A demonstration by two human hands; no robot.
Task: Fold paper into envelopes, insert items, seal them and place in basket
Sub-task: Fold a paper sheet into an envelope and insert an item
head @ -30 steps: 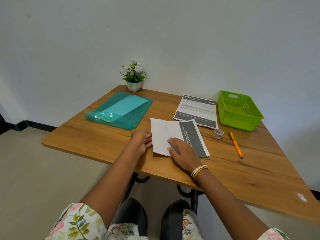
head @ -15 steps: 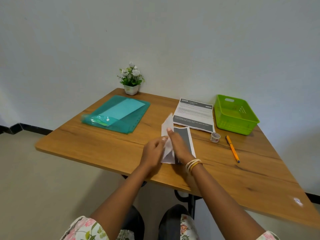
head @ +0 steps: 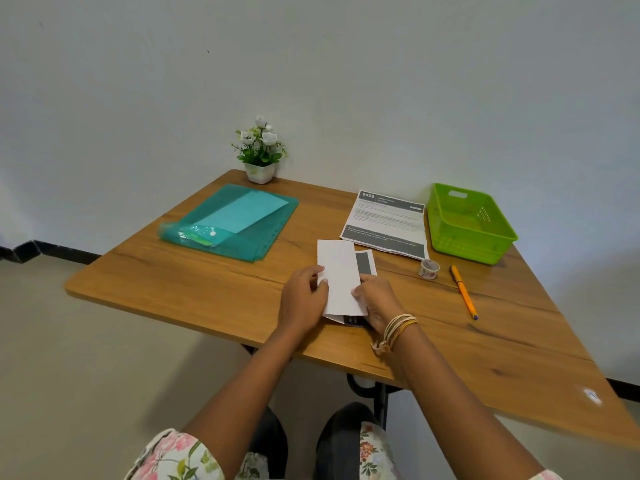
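1. While the folded paper (head: 341,277) lies near the front edge of the desk (head: 214,289), both hands hold it, with the white flap lying over the grey printed part.
2. The left hand (head: 303,301) pinches the paper's left edge, thumb on top.
3. The right hand (head: 375,299) grips the right edge with curled fingers; bangles (head: 398,329) circle its wrist.
4. At 1 o'clock from the paper lies a printed sheet (head: 386,220), flat on the desk.
5. The green basket (head: 469,225) stands at 2 o'clock, just beside the sheet.
6. A tape roll (head: 428,269) sits at 3 o'clock from the paper, with an orange pen (head: 463,292) near it on the right.
7. A teal folder (head: 232,223) lies at 10 o'clock, well apart from the paper.
8. A small flower pot (head: 260,154) stands at 11 o'clock, against the wall.
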